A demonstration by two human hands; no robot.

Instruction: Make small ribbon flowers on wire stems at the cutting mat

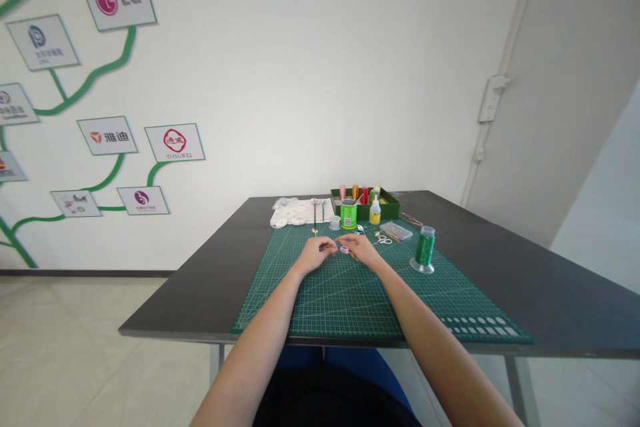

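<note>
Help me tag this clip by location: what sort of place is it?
Probably an indoor craft workspace: a gridded green cutting mat lies on a dark table, with a green spool and white-handled scissors on it.

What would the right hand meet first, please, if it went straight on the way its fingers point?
The right hand would probably meet the left hand first, just ahead of it, though depth is hard to judge.
</note>
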